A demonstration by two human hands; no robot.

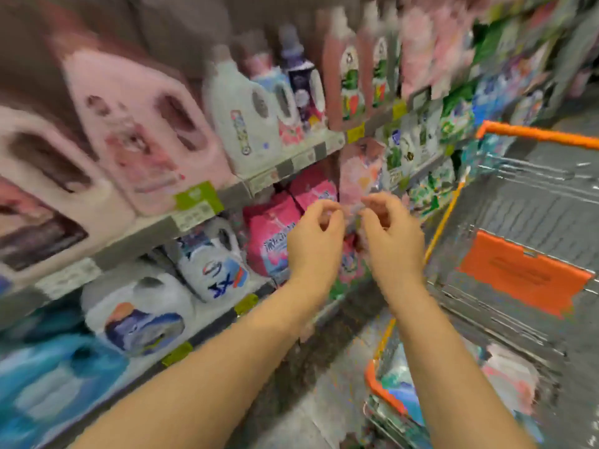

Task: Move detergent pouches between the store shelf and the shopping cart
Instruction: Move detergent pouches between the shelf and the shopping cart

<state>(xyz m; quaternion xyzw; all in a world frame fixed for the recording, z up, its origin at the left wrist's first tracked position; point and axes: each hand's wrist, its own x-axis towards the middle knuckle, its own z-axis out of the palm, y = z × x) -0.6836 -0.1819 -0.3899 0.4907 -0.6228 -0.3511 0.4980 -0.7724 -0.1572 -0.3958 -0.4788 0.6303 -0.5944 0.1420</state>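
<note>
Blur smears the whole view, yet both hands are plainly raised before the shelf (142,233). A pale pink pouch (359,173) stands upright in the air between them, overlapping the shelf's front edge, so it rests on nothing. The left hand (316,236) and right hand (392,236) curl their fingers against its two sides and seem to pinch it there, likely to keep the floppy bag steady. Magenta pouches (275,234) sit on the shelf just behind the left hand. The cart (534,135) waits at the right, near the shelf's front edge, within easy reach.
</note>
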